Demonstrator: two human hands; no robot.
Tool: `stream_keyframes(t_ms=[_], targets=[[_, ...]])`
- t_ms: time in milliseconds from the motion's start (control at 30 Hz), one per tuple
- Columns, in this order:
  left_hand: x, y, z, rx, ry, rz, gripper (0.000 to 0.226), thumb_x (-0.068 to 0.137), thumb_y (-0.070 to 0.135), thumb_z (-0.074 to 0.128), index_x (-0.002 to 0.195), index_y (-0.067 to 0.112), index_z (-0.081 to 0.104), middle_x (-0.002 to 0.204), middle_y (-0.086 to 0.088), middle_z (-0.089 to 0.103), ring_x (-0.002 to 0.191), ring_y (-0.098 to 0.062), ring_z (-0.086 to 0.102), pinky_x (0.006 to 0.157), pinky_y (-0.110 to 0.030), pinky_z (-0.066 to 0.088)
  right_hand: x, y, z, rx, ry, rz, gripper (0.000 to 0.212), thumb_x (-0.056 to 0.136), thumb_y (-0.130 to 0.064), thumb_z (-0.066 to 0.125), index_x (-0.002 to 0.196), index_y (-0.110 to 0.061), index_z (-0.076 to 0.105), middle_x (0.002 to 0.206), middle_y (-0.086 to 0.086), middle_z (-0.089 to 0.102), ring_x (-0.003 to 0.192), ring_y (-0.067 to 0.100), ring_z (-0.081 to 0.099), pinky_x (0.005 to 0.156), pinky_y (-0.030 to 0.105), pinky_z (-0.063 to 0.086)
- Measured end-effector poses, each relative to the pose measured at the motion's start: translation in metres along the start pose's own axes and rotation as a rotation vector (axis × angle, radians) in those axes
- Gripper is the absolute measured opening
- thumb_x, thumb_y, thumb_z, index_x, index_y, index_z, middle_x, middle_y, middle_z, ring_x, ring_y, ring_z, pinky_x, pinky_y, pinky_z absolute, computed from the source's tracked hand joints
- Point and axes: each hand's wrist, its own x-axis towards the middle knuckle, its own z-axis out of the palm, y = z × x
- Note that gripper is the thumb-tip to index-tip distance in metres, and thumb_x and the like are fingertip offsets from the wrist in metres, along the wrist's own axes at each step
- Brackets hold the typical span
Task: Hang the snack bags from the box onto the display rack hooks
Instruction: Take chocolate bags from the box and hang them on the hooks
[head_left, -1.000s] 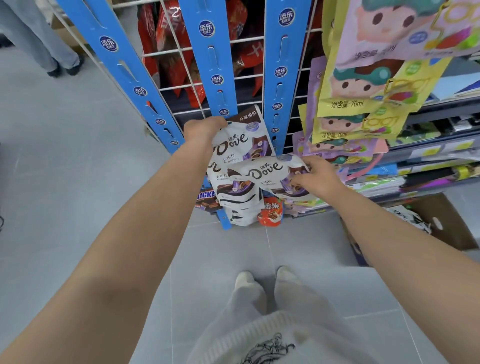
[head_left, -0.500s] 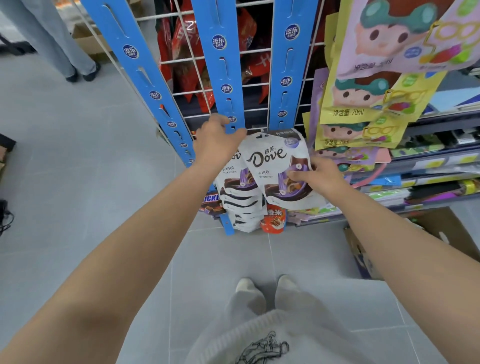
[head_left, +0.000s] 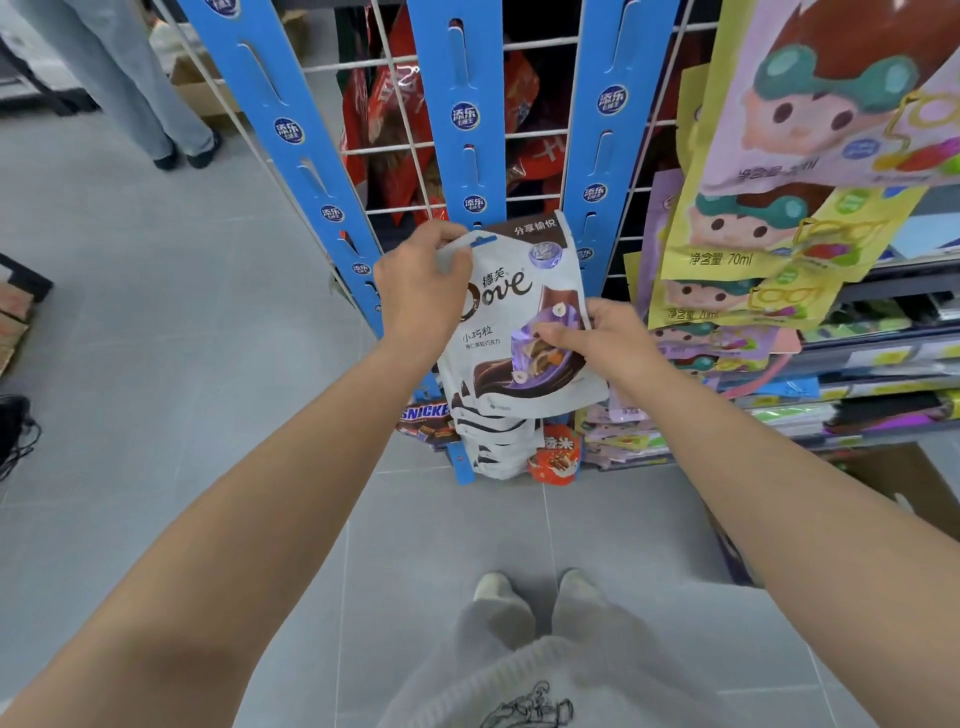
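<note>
A white and brown Dove snack bag (head_left: 524, 312) is held upright against the middle blue hanging strip (head_left: 465, 130) of the wire display rack (head_left: 545, 150). My left hand (head_left: 423, 283) pinches the bag's top left corner, where a blue hook tab (head_left: 480, 240) pokes through the bag's top edge. My right hand (head_left: 597, 335) grips the bag's right side. Several more Dove bags (head_left: 493, 441) hang stacked below it. The cardboard box (head_left: 904, 483) sits on the floor at the lower right, mostly behind my right arm.
Red snack bags (head_left: 395, 130) hang behind the wire grid. Purple and yellow cartoon pouches (head_left: 779, 208) hang at the right, above shelves. A Snickers pack (head_left: 423, 418) and an orange bag (head_left: 556, 452) hang low. Another person's legs (head_left: 156, 93) stand at the upper left on the grey floor.
The Dove bag has been lifted from lying sideways low on the strip to upright and higher up. My left hand has shifted onto its top corner at the blue tab.
</note>
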Motion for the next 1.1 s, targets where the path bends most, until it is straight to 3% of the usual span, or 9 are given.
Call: stream_keyframes(t_ms=[100, 200, 367, 500, 567, 700, 867, 1000, 1100], targets=[[0.006, 0.001, 0.002, -0.018, -0.001, -0.007, 0.021, 0.087, 0.029, 0.054, 0.104, 0.026, 0.065, 0.098, 0.006, 0.067, 0.098, -0.017, 0.061, 0.091, -0.043, 0.049, 0.001, -0.002, 0.003, -0.002, 0.030, -0.004, 0.020, 0.080, -0.015, 0.072, 0.096, -0.003, 0.068, 0.092, 0.009, 0.069, 0.086, 0.023, 0.067, 0.088, 0.040, 0.054], [0.007, 0.004, 0.004, 0.018, -0.008, 0.030, 0.018, 0.087, 0.034, 0.056, 0.098, 0.025, 0.066, 0.091, 0.011, 0.066, 0.097, -0.016, 0.061, 0.093, -0.044, 0.046, 0.001, -0.001, 0.003, 0.034, 0.033, 0.002, 0.015, 0.080, -0.012, 0.071, 0.093, -0.009, 0.067, 0.091, 0.009, 0.069, 0.076, 0.017, 0.064, 0.086, 0.038, 0.054], [0.012, 0.002, 0.002, 0.099, -0.008, 0.057, 0.014, 0.090, 0.037, 0.054, 0.086, 0.026, 0.062, 0.081, 0.011, 0.063, 0.088, -0.017, 0.061, 0.093, -0.044, 0.044, 0.000, -0.003, 0.002, 0.036, 0.041, 0.003, 0.021, 0.081, -0.013, 0.071, 0.099, -0.004, 0.067, 0.092, 0.009, 0.068, 0.085, 0.021, 0.066, 0.083, 0.037, 0.054], [0.014, 0.006, -0.003, 0.209, -0.067, 0.078, 0.012, 0.095, 0.036, 0.047, 0.085, 0.032, 0.053, 0.084, 0.008, 0.062, 0.084, -0.015, 0.054, 0.098, -0.033, 0.035, 0.000, -0.004, 0.004, 0.025, 0.036, -0.017, 0.022, 0.082, -0.015, 0.070, 0.101, -0.005, 0.068, 0.089, 0.005, 0.067, 0.070, 0.009, 0.062, 0.067, 0.018, 0.053], [0.015, 0.008, -0.003, 0.259, -0.083, 0.049, 0.015, 0.095, 0.038, 0.045, 0.083, 0.033, 0.052, 0.088, 0.009, 0.063, 0.087, -0.014, 0.052, 0.091, -0.029, 0.024, 0.000, -0.005, 0.006, 0.009, 0.045, -0.025, 0.021, 0.082, -0.015, 0.070, 0.099, -0.005, 0.068, 0.086, 0.004, 0.067, 0.068, 0.006, 0.061, 0.061, 0.015, 0.051], [0.023, 0.009, 0.002, 0.182, -0.103, -0.168, 0.024, 0.092, 0.044, 0.045, 0.071, 0.036, 0.055, 0.096, 0.005, 0.067, 0.108, -0.023, 0.055, 0.098, -0.039, 0.022, 0.001, -0.009, 0.010, -0.021, 0.057, -0.041, 0.018, 0.082, -0.015, 0.070, 0.096, -0.003, 0.069, 0.091, 0.010, 0.070, 0.077, 0.017, 0.064, 0.077, 0.033, 0.054], [0.023, 0.014, 0.009, 0.158, -0.027, -0.194, 0.023, 0.094, 0.036, 0.044, 0.088, 0.029, 0.065, 0.101, 0.001, 0.069, 0.110, -0.023, 0.054, 0.102, -0.043, 0.024, 0.007, -0.009, 0.010, -0.019, 0.053, 0.001, 0.022, 0.086, -0.019, 0.065, 0.094, 0.002, 0.067, 0.095, 0.016, 0.070, 0.070, 0.017, 0.062, 0.063, 0.023, 0.051], [0.015, 0.009, 0.009, 0.212, 0.028, -0.123, 0.021, 0.095, 0.033, 0.047, 0.090, 0.025, 0.066, 0.098, 0.009, 0.066, 0.098, -0.012, 0.054, 0.097, -0.035, 0.025, 0.012, -0.004, 0.011, -0.116, 0.004, 0.061, 0.040, 0.093, -0.025, 0.055, 0.102, 0.013, 0.061, 0.106, 0.031, 0.064, 0.080, 0.029, 0.063, 0.073, 0.036, 0.049], [0.011, 0.002, 0.005, 0.206, 0.043, -0.103, 0.017, 0.092, 0.035, 0.053, 0.084, 0.025, 0.064, 0.083, 0.012, 0.062, 0.085, -0.008, 0.053, 0.096, -0.034, 0.027, 0.015, 0.001, 0.014, -0.211, 0.033, 0.008, 0.038, 0.095, -0.021, 0.050, 0.101, 0.015, 0.059, 0.108, 0.031, 0.063, 0.081, 0.031, 0.059, 0.074, 0.034, 0.046]])
